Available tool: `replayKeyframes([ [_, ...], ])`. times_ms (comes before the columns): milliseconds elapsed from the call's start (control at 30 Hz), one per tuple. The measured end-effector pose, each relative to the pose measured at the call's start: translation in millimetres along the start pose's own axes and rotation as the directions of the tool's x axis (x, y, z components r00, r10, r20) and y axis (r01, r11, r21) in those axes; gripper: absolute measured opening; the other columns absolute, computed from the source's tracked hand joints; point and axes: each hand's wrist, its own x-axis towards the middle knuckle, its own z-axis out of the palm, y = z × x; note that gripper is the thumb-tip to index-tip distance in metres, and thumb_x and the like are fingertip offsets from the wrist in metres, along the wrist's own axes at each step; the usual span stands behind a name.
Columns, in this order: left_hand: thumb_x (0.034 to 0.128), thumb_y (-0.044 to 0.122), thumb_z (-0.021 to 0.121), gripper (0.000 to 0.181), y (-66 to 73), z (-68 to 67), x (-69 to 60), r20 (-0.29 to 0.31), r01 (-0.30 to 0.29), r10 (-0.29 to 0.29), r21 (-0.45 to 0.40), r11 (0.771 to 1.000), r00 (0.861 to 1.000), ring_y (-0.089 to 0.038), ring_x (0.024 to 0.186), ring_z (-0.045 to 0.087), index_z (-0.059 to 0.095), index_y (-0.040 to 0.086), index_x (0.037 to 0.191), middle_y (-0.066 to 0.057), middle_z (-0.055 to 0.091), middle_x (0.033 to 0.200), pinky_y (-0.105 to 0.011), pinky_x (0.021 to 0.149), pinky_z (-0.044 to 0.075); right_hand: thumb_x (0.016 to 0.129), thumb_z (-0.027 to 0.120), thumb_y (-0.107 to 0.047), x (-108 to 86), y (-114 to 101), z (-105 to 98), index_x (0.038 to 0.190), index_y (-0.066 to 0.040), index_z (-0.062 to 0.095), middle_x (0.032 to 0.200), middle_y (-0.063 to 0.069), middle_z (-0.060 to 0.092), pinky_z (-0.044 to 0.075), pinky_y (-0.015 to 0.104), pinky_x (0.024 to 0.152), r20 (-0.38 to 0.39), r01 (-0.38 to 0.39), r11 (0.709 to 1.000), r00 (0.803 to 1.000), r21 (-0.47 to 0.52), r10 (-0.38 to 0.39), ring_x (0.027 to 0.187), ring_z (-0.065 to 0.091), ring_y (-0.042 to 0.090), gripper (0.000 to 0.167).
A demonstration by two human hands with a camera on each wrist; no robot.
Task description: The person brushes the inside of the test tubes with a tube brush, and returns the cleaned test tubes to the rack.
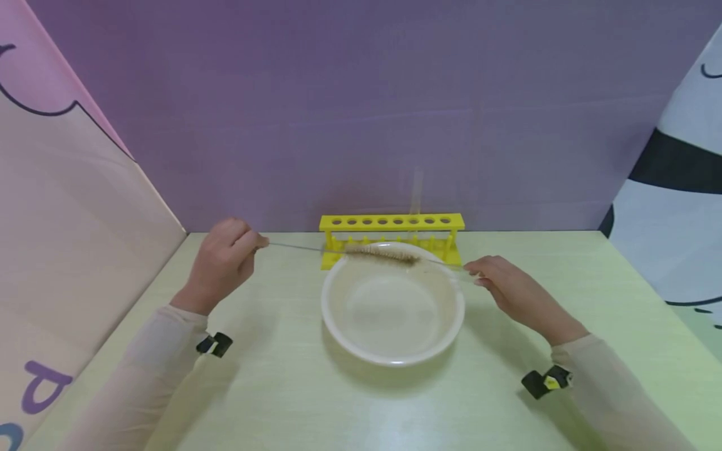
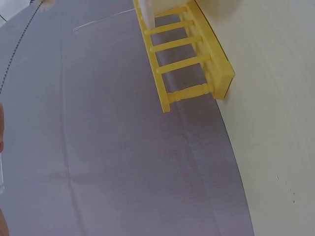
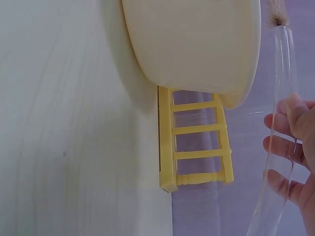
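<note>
My left hand [image 1: 224,263] pinches the thin wire handle of a test tube brush [image 1: 380,253], whose tan bristles lie level above the far part of a white basin [image 1: 393,361]. To the right of the basin, my right hand [image 1: 521,299] holds a clear test tube [image 3: 284,59] with its fingers and thumb around it. In the right wrist view, the brush's bristly tip is at the tube's mouth. Only the left hand's fingertips show at the edge of the left wrist view, along with the twisted wire.
Behind the basin stands a yellow test tube rack [image 1: 392,222], with another clear tube [image 1: 416,188] upright in it. The pale table [image 1: 271,388] meets a purple backdrop [image 1: 361,113] just behind the rack. Printed panels flank both sides.
</note>
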Motion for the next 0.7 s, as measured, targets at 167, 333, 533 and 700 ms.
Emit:
replayKeyframes([
  [167, 0.0785, -0.013, 0.048, 0.016, 1.6, 1.6, 1.8, -0.007, -0.003, 0.003, -0.004, 1.0, 1.0, -0.023, 0.055, 0.039, 0.059, -0.001, 0.077, -0.01, 0.049, 0.065, -0.034, 0.051, 0.03, 0.075, 0.067, 0.014, 2.6, -2.0, -0.1, 0.109, 0.001, 0.059, 0.097, 0.01, 0.063, 0.051, 0.041, 0.074, 0.006, 0.008, 1.0, 1.0, 0.0, -0.008, 0.088, 0.06, 0.025, 0.038],
  [333, 0.079, -0.012, 0.047, 0.017, 3.0, 1.2, 3.2, 0.001, -0.005, 0.005, -0.007, 1.0, 1.0, -0.023, 0.056, 0.04, 0.06, -0.001, 0.078, -0.01, 0.05, 0.066, -0.034, 0.051, 0.031, 0.074, 0.068, 0.014, 2.5, -2.0, 1.7, 0.109, 0.001, 0.059, 0.097, 0.01, 0.063, 0.051, 0.041, 0.074, 0.0, 0.021, 1.0, 1.0, -0.005, -0.021, 0.088, 0.06, 0.025, 0.038],
  [533, 0.0815, -0.01, 0.045, 0.017, 5.1, 1.0, 5.2, 0.011, -0.01, 0.01, -0.008, 1.0, 1.0, -0.023, 0.056, 0.04, 0.06, 0.0, 0.079, -0.01, 0.05, 0.066, -0.035, 0.052, 0.032, 0.074, 0.068, 0.015, 3.9, -2.0, 2.8, 0.108, 0.002, 0.059, 0.097, 0.011, 0.062, 0.051, 0.042, 0.074, -0.001, 0.03, 1.0, 1.0, -0.009, -0.03, 0.089, 0.06, 0.026, 0.038],
  [700, 0.0807, -0.01, 0.045, 0.018, 5.5, 0.6, 5.9, 0.015, -0.012, 0.012, 0.0, 1.0, 1.0, -0.023, 0.056, 0.041, 0.06, 0.0, 0.079, -0.01, 0.051, 0.067, -0.035, 0.052, 0.033, 0.075, 0.068, 0.013, 4.3, -1.3, 2.1, 0.109, 0.001, 0.059, 0.098, 0.011, 0.062, 0.051, 0.041, 0.075, 0.006, 0.026, 0.999, 1.0, -0.022, -0.026, 0.089, 0.06, 0.026, 0.038],
])
